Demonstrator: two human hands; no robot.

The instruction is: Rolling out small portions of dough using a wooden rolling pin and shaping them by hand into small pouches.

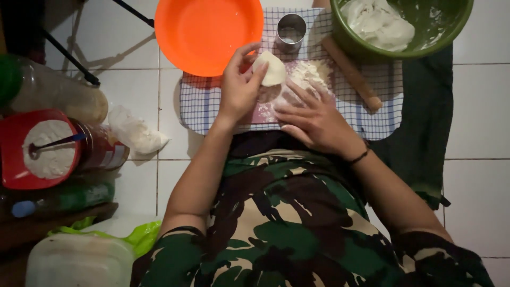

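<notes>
Right hand (313,118) lay flat, fingers spread, on flour-dusted blue-checked cloth (372,114), holding nothing. Left hand (239,87) pinched thin pale round dough disc (272,69) at fingertips, disc up and right of palm, just above cloth. Beyond: small steel cup (291,32), round orange plastic bowl (208,33).

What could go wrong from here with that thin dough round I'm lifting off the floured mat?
The dough round hangs from the left hand fingertips only, so it might stretch or tear. The right hand presses beside the flour pile and may scatter it off the checked mat. The rolling pin lies slanted near the mat edge and might roll.
</notes>
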